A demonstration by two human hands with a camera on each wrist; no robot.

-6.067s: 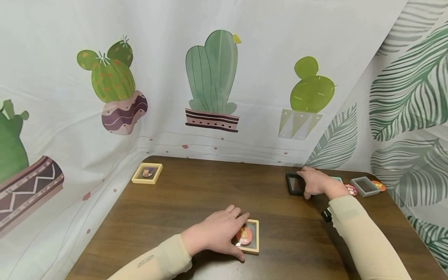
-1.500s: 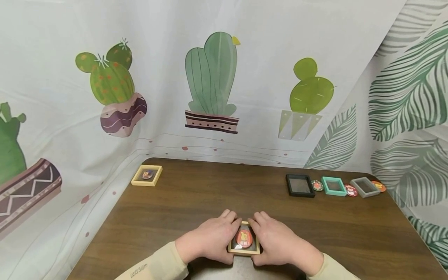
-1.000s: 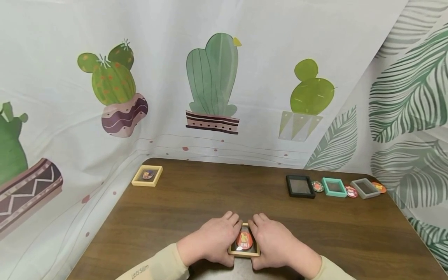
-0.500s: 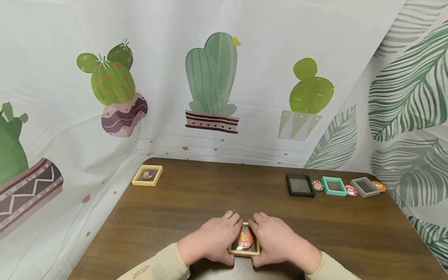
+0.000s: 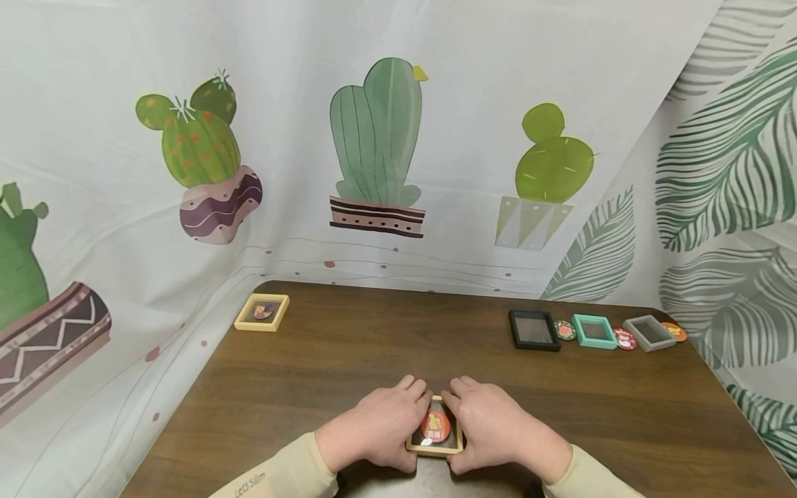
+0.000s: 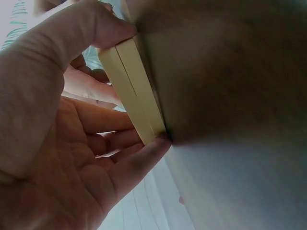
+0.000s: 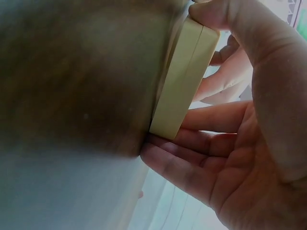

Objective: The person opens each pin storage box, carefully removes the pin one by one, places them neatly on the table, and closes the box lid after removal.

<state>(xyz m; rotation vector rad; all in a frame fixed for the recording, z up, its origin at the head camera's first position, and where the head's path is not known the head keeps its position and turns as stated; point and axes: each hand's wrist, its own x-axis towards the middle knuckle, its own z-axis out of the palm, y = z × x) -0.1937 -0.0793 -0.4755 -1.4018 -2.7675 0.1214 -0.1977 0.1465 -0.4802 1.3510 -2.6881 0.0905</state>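
A pale yellow display frame lies flat at the near middle of the wooden table. Behind its clear window sits a round red badge with a yellow picture and white lettering. My left hand grips the frame's left side, thumb at the near corner and fingers towards the far one. Mirroring it, my right hand holds the right side. In the left wrist view a thin seam runs along the frame's edge; the right wrist view shows a fine seam on the opposite edge. The frame's underside is hidden.
Another yellow frame with a dark badge sits at the back left. At the back right stand a black frame, a teal frame and a grey frame, with round badges beside them. A cactus-print cloth hangs behind.
Since the oldest frame, my right hand has come from the black frame at the back right to the yellow frame's right side. Over the last second, both hands hold almost still.
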